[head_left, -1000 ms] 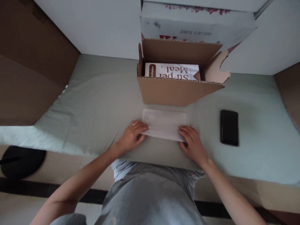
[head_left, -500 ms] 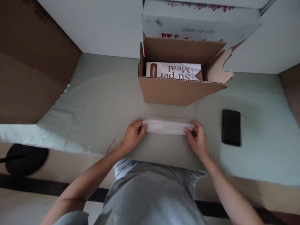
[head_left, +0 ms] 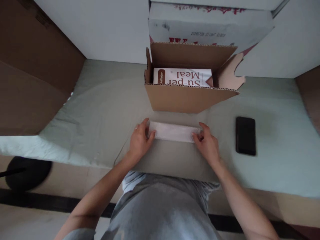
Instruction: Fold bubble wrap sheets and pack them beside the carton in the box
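A flat white strip (head_left: pixel 172 131), which looks like folded film or a thin packet with a clear edge, lies lengthwise in front of me. My left hand (head_left: pixel 140 138) is at its left end, thumb on top and index finger at the edge. At the other end, my right hand (head_left: pixel 208 142) grips the strip between thumb and curled fingers. Just beyond it stands an open brown cardboard box (head_left: pixel 190 98), holding a white carton (head_left: pixel 185 76) printed "Su-per Meal", which reads upside down from here.
A black phone-like slab (head_left: pixel 245 135) lies to the right on the pale green cloth (head_left: pixel 277 150). Large brown cartons (head_left: pixel 37 76) rise on the left. Behind the open box is a white printed carton (head_left: pixel 212 28). A round black base (head_left: pixel 27 173) stands on the floor.
Both hands have moved slightly away from me and left with the strip. My left thumb and index finger are a little wider apart on its end. The view has shifted slightly.
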### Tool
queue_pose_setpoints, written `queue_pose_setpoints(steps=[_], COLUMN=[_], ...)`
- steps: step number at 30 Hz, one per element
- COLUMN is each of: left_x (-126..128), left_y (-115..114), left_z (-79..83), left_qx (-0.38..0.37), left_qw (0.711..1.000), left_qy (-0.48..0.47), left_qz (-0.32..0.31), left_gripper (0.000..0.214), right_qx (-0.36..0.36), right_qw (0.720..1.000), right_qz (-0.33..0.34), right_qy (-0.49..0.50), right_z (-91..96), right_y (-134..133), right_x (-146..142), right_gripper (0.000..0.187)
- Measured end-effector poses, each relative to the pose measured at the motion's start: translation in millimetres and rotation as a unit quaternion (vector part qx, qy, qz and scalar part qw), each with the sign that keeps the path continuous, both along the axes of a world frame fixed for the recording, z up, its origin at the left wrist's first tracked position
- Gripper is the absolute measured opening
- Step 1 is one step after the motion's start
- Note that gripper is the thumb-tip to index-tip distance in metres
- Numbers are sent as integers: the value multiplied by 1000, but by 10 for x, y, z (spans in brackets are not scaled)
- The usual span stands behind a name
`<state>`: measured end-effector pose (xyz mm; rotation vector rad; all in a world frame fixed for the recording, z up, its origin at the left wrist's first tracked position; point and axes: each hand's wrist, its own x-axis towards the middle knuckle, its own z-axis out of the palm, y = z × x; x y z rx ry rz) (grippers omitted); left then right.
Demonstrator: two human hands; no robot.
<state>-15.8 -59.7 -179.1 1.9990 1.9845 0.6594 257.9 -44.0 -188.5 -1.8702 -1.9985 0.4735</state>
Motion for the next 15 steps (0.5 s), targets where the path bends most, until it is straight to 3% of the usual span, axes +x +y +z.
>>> queue_pose_setpoints(steps=[3,5,7,9,12,15], left_x=[115,249,383,477,531,532], left_y=[-64,-88,-91,-84,-90,-111], left_z=[76,92,61,-7,-112,-158], left_qx=[89,68,20,-19,-49,-54], left_qw=[989,972,958,956,956,959], left_qy=[64,99,123,136,148,142], left_qz=[-98,-202,-257,-260,-249,-240], left_gripper=[44,44,50,63,72,75], right_qx=[0,-1,-3,20,115,99], right_qw=[1000,1000,1000,1000,992,979], right_qz=[6,8,13,17,41,163], right_qy=[3,6,6,-1,-30,-68], right_z=[-9,-19,-12,22,92,101], right_y=[13,21,24,7,-78,-187], right_x=[10,32,59,64,-34,-237], right_gripper=[51,50,49,48,46,58])
